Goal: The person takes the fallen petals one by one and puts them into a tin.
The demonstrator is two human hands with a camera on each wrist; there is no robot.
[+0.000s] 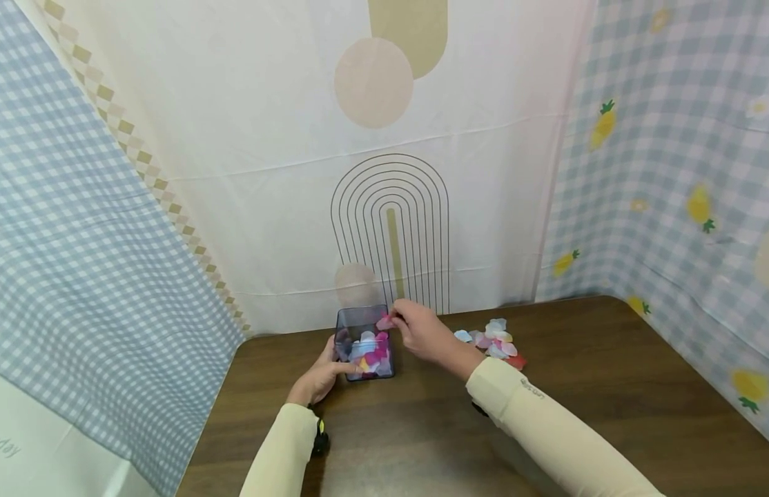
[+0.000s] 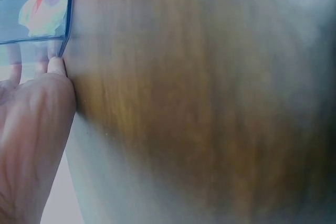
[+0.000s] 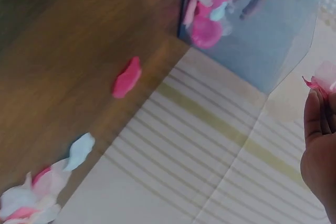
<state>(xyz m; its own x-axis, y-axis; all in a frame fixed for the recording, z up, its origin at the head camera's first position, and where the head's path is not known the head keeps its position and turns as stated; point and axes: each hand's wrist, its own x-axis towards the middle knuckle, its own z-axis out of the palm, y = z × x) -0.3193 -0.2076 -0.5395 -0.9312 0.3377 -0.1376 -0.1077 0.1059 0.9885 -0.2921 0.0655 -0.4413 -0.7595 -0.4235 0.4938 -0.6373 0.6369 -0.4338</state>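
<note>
A see-through bluish plastic box [image 1: 364,342] stands near the table's back edge with several coloured fabric petals [image 1: 368,352] inside. My left hand [image 1: 321,378] holds the box at its left and front sides; the left wrist view shows the fingers [image 2: 56,66] against its wall. Above the box's right rim, my right hand [image 1: 415,330] pinches a pink petal [image 1: 384,322] between thumb and fingertips. The right wrist view also shows the pinched petal [image 3: 324,77], partly cut off by the frame edge.
A loose pile of petals [image 1: 493,338] lies on the brown table [image 1: 577,386] to the right of the box. One dark pink petal [image 3: 127,78] lies alone between pile and box. A patterned cloth [image 1: 285,228] hangs behind the table.
</note>
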